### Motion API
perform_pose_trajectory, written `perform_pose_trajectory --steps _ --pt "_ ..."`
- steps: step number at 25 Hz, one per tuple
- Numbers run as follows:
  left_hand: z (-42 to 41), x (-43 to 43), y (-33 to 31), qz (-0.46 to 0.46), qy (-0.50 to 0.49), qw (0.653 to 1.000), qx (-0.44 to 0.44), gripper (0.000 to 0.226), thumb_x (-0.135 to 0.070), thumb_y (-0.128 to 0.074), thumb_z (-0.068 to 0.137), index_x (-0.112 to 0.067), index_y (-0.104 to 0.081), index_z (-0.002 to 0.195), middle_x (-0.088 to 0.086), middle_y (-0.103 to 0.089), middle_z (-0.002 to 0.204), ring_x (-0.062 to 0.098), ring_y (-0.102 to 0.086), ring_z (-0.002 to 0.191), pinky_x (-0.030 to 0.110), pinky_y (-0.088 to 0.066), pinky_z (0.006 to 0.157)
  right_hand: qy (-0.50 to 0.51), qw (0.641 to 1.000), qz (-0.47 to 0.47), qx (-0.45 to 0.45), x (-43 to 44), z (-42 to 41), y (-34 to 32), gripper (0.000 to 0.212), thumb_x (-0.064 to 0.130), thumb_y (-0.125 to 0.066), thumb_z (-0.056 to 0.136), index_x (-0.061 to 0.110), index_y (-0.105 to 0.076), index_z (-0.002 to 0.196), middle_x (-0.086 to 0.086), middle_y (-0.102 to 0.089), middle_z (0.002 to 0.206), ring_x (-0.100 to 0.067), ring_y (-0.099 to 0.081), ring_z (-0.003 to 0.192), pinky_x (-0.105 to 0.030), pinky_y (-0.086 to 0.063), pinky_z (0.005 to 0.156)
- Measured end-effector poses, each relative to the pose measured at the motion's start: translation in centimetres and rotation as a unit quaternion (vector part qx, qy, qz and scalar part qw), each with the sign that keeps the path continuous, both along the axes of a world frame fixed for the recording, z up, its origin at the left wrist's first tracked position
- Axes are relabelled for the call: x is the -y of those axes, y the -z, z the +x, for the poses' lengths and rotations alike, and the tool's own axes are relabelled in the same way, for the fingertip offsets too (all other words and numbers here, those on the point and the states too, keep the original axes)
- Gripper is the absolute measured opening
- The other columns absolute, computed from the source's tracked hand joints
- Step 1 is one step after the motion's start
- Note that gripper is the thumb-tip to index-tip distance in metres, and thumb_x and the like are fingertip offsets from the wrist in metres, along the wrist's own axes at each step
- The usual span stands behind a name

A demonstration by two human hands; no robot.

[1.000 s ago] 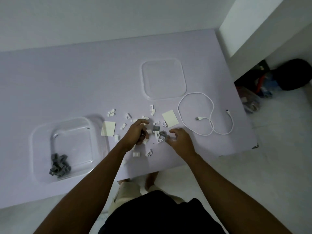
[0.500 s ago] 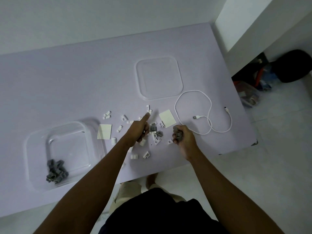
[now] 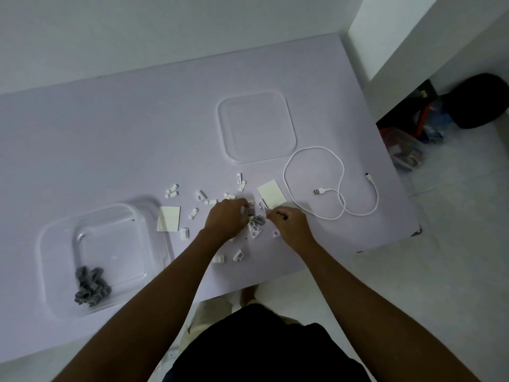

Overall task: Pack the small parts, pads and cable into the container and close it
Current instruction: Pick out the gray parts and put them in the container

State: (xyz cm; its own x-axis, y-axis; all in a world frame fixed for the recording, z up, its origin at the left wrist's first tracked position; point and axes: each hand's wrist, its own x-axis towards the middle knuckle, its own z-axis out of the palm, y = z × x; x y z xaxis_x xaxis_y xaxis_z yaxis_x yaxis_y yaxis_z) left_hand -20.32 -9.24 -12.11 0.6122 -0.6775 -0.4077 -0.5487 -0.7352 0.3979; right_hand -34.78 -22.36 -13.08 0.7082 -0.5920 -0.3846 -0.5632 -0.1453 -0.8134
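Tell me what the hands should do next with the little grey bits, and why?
Probably gather the loose grey parts lying between the left hand and right hand and carry them to the clear container, since a grey heap already sits there.

This looks like a plain room in a home, not a workshop. A pale lilac rectangular tabletop (image 3: 110,133) fills the middle of the frame, pushed against a bare white wall (image 3: 165,28) along the top. At the right edge are pale floor tiles (image 3: 454,244). In a nook at upper right sit a rounded black bag (image 3: 479,100) and a clear plastic storage box of household clutter (image 3: 405,153).
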Motion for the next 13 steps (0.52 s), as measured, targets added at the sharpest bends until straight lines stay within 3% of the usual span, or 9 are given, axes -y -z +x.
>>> perform_pose_trajectory --steps 2,3,5,8,13 --pt "-0.1 0.0 0.4 -0.005 0.001 1.000 0.009 0.020 -0.028 -0.052 0.092 -0.023 -0.069 0.103 0.005 -0.072 0.099 0.027 -0.067 0.088 0.028 -0.044 0.068 -0.084 0.994 -0.065 -0.034 -0.8 0.0 0.5 0.017 0.029 -0.065 0.093 0.015 -0.075 0.095 -0.004 -0.075 0.086 -0.018 -0.068 0.077 -0.034 -0.057 0.074" --pt "-0.1 0.0 0.6 -0.007 0.003 1.000 0.009 0.020 -0.025 -0.051 0.092 -0.022 -0.069 0.100 0.006 -0.072 0.097 0.027 -0.067 0.086 0.027 -0.043 0.066 -0.104 0.990 -0.078 -0.059 -1.1 0.0 0.5 0.024 0.029 -0.066 0.093 0.015 -0.073 0.110 -0.006 -0.076 0.101 -0.022 -0.070 0.090 -0.032 -0.057 0.081" --pt "-0.1 -0.1 0.7 -0.003 0.007 1.000 0.007 0.018 -0.023 -0.052 0.091 -0.021 -0.070 0.094 0.006 -0.071 0.093 0.027 -0.067 0.084 0.027 -0.042 0.064 -0.123 0.983 -0.104 -0.091 -1.7 0.3 0.4 0.036 0.031 -0.068 0.092 0.016 -0.066 0.125 -0.009 -0.074 0.112 -0.026 -0.069 0.098 -0.028 -0.051 0.082" --pt "0.0 -0.2 1.0 0.000 0.016 1.000 0.004 0.018 -0.026 -0.053 0.091 -0.020 -0.068 0.097 0.007 -0.071 0.095 0.027 -0.067 0.085 0.028 -0.044 0.065 -0.142 0.970 -0.161 -0.115 -2.2 0.7 0.7 0.040 0.035 -0.069 0.091 0.018 -0.062 0.128 -0.010 -0.074 0.108 -0.027 -0.069 0.097 -0.029 -0.051 0.079" --pt "0.2 -0.6 1.1 -0.027 0.036 0.999 -0.026 0.039 -0.045 -0.053 0.094 -0.023 -0.060 0.126 0.010 -0.071 0.109 0.030 -0.066 0.098 0.035 -0.050 0.079 -0.121 0.969 -0.188 -0.108 -2.1 0.7 1.0 0.022 0.033 -0.068 0.092 0.017 -0.066 0.107 -0.006 -0.073 0.096 -0.025 -0.069 0.088 -0.033 -0.056 0.073"
